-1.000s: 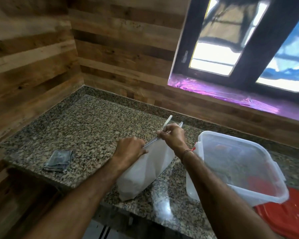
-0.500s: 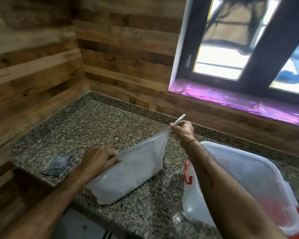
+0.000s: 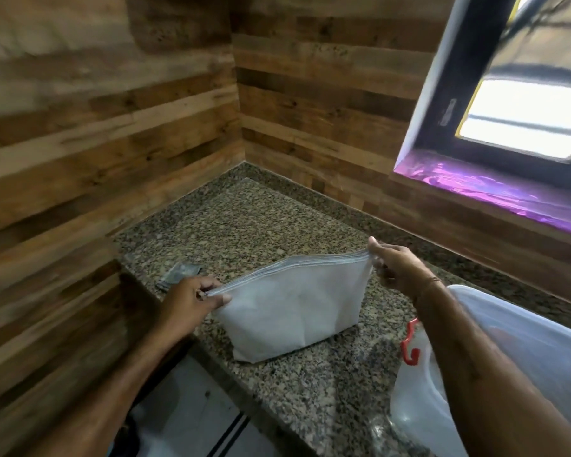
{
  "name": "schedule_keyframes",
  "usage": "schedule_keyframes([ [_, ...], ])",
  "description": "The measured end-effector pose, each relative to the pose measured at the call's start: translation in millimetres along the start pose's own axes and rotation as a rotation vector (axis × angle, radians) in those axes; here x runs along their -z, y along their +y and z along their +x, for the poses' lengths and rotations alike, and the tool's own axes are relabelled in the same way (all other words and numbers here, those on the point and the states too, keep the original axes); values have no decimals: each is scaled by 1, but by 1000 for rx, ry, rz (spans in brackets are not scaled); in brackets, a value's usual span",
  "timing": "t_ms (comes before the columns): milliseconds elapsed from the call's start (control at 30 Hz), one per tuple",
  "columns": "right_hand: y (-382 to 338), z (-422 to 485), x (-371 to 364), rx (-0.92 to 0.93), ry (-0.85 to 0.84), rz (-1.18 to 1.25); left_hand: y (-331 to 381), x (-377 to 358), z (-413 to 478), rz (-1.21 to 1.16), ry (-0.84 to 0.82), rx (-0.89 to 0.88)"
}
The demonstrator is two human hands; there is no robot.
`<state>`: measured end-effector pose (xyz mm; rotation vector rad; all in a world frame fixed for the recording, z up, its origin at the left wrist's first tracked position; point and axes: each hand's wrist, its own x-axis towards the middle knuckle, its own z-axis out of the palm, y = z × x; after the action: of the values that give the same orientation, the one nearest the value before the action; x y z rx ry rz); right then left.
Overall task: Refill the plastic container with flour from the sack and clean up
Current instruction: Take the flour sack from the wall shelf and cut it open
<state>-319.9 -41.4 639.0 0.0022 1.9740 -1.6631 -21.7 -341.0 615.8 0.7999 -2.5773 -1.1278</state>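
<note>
White flour sack stands on speckled granite counter, top edge pulled taut into straight closed line; contents hidden. Left hand pinches near-left corner of top edge, right hand pinches far-right corner. Translucent plastic container just right of sack, partly behind right forearm, red latch on its side; fill unclear. Small grey folded item on counter beyond left hand.
</note>
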Motion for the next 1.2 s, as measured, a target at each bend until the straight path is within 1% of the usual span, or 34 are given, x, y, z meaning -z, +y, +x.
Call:
schedule_keyframes([
  [133,2,3,-3,37,69,75,1,-16,-12,-205,144,149],
  [233,3,3,-3,32,83,112,1,-26,-21,-496,155,205],
  [300,1,3,-2,18,72,106,3,-26,-27,-681,111,257],
  [333,-1,4,0,8,58,84,4,-25,-29,-736,81,324],
  [400,-5,3,3,-12,16,23,4,-21,-32,-740,-26,488],
  [467,-7,4,4,-27,7,-19,4,-16,-29,-786,-149,608],
  [600,-7,8,-1,-46,11,-94,17,-6,-16,-986,-271,709],
  [667,-5,13,-2,-66,-3,-135,25,-5,-11,-1052,-263,747],
  [800,0,22,2,-53,-2,-174,24,-15,-7,-1202,-155,731],
  [867,0,25,7,-16,4,-167,13,-19,-9,-1190,-116,678],
  [967,-3,29,12,6,-8,-165,3,-19,-16,-1120,-108,554],
  [1033,-5,28,14,4,-47,-217,-4,-20,-25,-1126,-174,513],
  [1067,-6,27,14,-3,-78,-250,-8,-21,-30,-1129,-236,511],
  [1133,-8,26,17,-30,-124,-317,-20,-24,-37,-1187,-374,558],
  [1200,-13,27,21,-84,-183,-352,-24,-28,-38,-1291,-413,633],
])
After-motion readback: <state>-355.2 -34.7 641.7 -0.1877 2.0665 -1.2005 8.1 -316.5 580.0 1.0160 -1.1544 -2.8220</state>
